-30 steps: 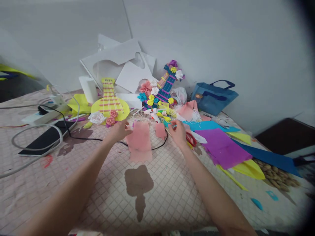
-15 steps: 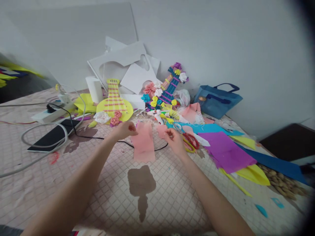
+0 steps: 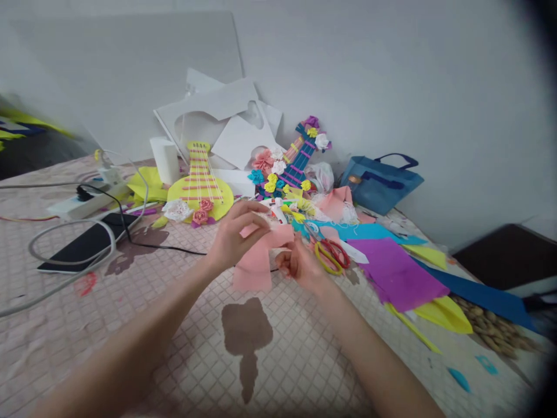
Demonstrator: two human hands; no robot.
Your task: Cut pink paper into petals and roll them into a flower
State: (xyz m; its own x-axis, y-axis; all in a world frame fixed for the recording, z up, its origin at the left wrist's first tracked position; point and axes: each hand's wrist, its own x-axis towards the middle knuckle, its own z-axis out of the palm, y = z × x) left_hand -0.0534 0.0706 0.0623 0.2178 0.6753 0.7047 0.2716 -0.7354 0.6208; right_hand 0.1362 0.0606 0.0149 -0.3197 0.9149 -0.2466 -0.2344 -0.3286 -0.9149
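Note:
Between my hands, above the table, is a small piece of pink crepe paper (image 3: 282, 233). The thumb and fingertips of my right hand (image 3: 300, 261) pinch its right side, with the other fingers curled in. My left hand (image 3: 239, 232) has its fingers bent around the left edge of the same piece, thumb and fingertips close together. Beneath them a larger pink crepe paper sheet (image 3: 252, 273) lies flat on the table, partly covered by my left hand. Scissors with red and yellow handles (image 3: 333, 255) rest just right of my right hand. A white glue gun (image 3: 277, 210) lies behind the pink piece.
At the back stand a yellow paper guitar (image 3: 200, 188) and a blue flower-covered guitar (image 3: 298, 165). Purple paper (image 3: 398, 273) and a blue bag (image 3: 380, 183) are on the right. A black cable (image 3: 165, 248) crosses from the power strip (image 3: 85, 200) toward my hands.
My left hand has moved right from the larger pink sheet to the small piece. My right hand has shifted slightly lower and curled its fingers more. The view has tilted a little.

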